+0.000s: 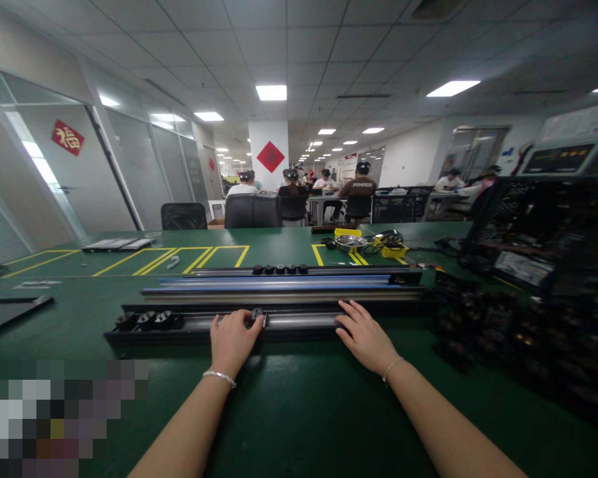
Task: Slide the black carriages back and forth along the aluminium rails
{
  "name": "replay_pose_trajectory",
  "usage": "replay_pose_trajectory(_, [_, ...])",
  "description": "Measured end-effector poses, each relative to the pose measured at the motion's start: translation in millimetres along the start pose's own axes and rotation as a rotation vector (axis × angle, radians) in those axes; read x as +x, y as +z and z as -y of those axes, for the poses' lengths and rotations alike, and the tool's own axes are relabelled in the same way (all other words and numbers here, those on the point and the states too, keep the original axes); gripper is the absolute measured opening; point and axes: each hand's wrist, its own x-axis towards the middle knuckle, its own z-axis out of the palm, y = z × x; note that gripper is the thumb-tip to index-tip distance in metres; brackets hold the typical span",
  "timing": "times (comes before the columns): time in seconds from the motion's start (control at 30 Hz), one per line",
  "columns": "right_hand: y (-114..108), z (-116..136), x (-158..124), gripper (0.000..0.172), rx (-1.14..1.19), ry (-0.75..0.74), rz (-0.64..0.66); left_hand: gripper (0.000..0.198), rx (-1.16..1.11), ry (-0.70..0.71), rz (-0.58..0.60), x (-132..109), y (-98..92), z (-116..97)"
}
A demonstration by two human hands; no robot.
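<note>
A long black-edged metal track [303,321] lies across the green table in front of me. My left hand [234,340] is closed over its middle, with a small black block [258,313] between thumb and index finger; the block sits at the track. Farther right, my right hand [367,336] rests on the same track with its fingers apart and nothing in them. Several similar black blocks [163,320] are seated at the track's left end. Behind it lie a second track with blue edges [279,283] and a row of black blocks [280,269].
A heap of dark parts [518,332] lies at the right, before an open black equipment case [533,232]. At the back stand a round metal dish [351,242] and a yellow holder [391,249] with cables. A dark flat panel [14,313] lies left. People sit beyond the table.
</note>
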Motion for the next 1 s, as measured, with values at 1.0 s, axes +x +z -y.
replay_pose_trajectory(1.0, [-0.9, 0.9, -0.2, 0.036, -0.004, 0.006, -0.007, 0.043, 0.024, 0.107, -0.023, 2.9, 3.7, 7.6])
